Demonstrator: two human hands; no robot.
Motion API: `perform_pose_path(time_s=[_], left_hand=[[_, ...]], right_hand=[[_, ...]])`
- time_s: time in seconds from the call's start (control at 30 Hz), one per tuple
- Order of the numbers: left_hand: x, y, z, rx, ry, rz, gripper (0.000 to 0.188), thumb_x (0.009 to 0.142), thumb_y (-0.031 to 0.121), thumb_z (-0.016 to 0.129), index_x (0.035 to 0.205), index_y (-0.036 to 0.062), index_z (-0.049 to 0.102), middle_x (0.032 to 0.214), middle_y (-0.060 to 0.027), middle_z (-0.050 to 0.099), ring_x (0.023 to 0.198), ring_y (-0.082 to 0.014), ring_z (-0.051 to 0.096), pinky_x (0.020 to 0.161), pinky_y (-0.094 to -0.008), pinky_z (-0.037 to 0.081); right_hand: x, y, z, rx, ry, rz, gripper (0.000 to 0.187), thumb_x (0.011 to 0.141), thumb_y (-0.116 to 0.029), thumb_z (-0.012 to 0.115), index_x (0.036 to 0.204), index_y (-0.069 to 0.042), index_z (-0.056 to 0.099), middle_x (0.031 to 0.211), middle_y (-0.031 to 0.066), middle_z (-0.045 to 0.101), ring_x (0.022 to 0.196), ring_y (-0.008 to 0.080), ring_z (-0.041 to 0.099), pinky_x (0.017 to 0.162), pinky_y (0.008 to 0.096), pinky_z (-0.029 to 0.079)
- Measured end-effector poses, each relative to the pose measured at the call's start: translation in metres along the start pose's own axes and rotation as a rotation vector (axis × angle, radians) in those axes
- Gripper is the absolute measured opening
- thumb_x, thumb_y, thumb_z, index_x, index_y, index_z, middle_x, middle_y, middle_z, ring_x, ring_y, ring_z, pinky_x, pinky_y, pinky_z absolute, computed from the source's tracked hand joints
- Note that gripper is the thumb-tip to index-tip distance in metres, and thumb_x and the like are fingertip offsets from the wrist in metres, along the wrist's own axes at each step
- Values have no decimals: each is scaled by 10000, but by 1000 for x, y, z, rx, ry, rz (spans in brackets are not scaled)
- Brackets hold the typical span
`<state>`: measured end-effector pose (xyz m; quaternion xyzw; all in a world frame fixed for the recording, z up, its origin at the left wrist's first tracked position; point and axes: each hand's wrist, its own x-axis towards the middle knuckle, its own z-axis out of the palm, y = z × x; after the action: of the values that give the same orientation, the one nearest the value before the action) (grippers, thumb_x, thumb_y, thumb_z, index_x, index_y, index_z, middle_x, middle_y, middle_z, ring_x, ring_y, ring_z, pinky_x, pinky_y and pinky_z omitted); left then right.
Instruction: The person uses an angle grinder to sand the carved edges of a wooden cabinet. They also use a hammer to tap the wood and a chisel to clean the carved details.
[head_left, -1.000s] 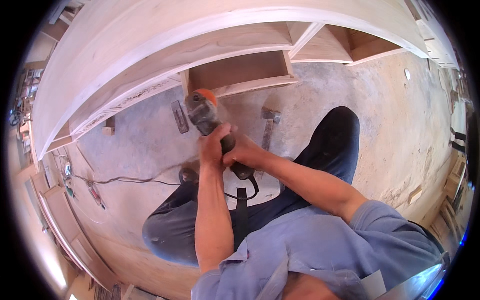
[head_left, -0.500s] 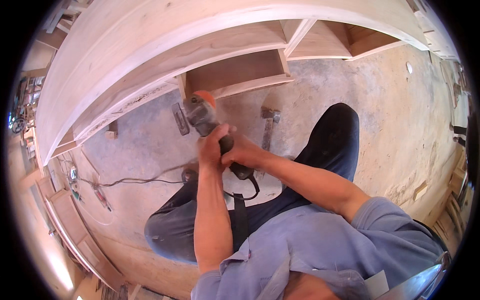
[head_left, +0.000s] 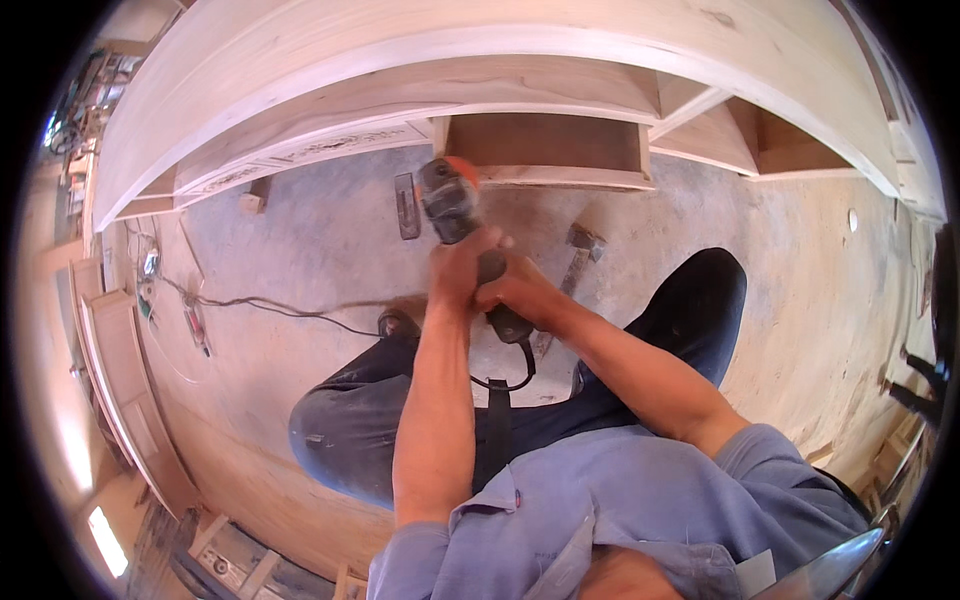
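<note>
Both hands are wrapped round a dark angle grinder point(head_left: 446, 208) with an orange disc point(head_left: 464, 170). My left hand point(head_left: 460, 264) grips the body just behind the head, and my right hand point(head_left: 522, 290) closes round the rear of the handle. The disc is at the left front corner of an open wooden drawer point(head_left: 600, 176); whether it touches the wood cannot be made out. A power cord point(head_left: 528, 375) loops from the grinder's rear end.
A large pale wooden cabinet point(head_left: 400, 40) spans the far side. On the concrete floor lie a hammer point(head_left: 584, 242), a dark, flat oblong tool point(head_left: 406, 206) and a small wood block point(head_left: 254, 197). A cable point(head_left: 270, 304) runs left, near a panelled wooden piece point(head_left: 130, 370).
The whole view has shifted, so the cabinet, drawer and floor tools appear further right. Both hands keep their hold on the grinder, which stays at the drawer's left corner.
</note>
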<state>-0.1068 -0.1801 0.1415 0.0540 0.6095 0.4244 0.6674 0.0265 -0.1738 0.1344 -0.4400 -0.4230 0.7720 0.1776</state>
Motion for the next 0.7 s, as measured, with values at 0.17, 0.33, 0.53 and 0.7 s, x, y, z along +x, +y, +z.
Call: perform_pose_path(time_s=[0.17,0.33,0.53,0.7], left_hand=[[0,-19,16,205,78,132,257,794,235,749,884,-4,715,837,-83,680,711,-178,642,661,-325,518],[1,1,-5,35,26,85,262,802,204,739,925,-24,704,852,-107,698,726,-183,653,654,-330,524],[-11,0,24,282,18,106,245,811,183,724,942,-22,691,891,-131,707,759,-209,664,709,-344,531],[-5,6,-8,1,35,61,240,832,180,692,937,-36,686,916,-126,702,780,-216,663,728,-340,534]], right_hand=[[-30,2,-12,119,46,56,296,624,-119,690,891,6,658,811,69,658,721,170,645,645,314,530],[2,-4,7,54,-47,24,304,624,-126,693,894,9,657,804,66,655,702,162,635,642,307,519],[-16,-5,-1,126,42,20,273,611,-115,707,854,-5,651,791,60,654,736,163,636,650,309,512],[0,-12,11,55,-62,19,302,613,-101,725,878,11,634,817,62,654,757,174,646,676,317,528]])
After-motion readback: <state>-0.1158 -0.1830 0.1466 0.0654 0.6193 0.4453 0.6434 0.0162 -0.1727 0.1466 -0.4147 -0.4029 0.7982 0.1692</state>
